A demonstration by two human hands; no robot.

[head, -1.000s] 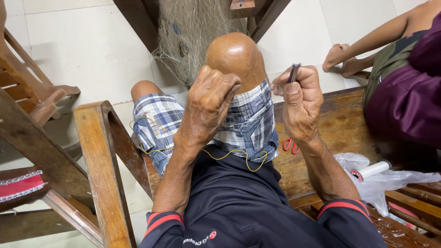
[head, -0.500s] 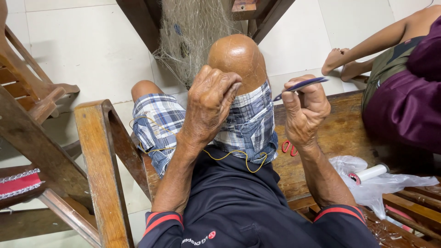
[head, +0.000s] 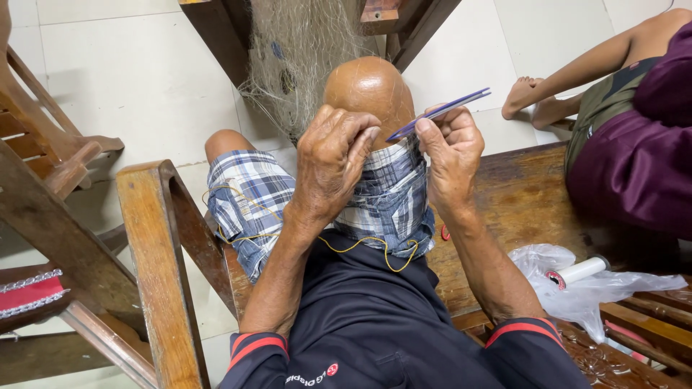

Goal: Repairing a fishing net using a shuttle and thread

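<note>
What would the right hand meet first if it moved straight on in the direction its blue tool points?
The right hand holds a thin blue needle-like tool pointing up and right. That way looks free, with only floor tiles beyond, though depth is unclear.

A thin blue-purple netting needle [head: 440, 113] sits upper centre-right of the frame, slanting up to the right, its lower end pinched in fingertips; a pale, tangled fishing net [head: 303, 57] hangs at top centre

Both hands [head: 389, 158] meet above the raised knee [head: 371, 90], netting [head: 295, 50] beyond.
</note>
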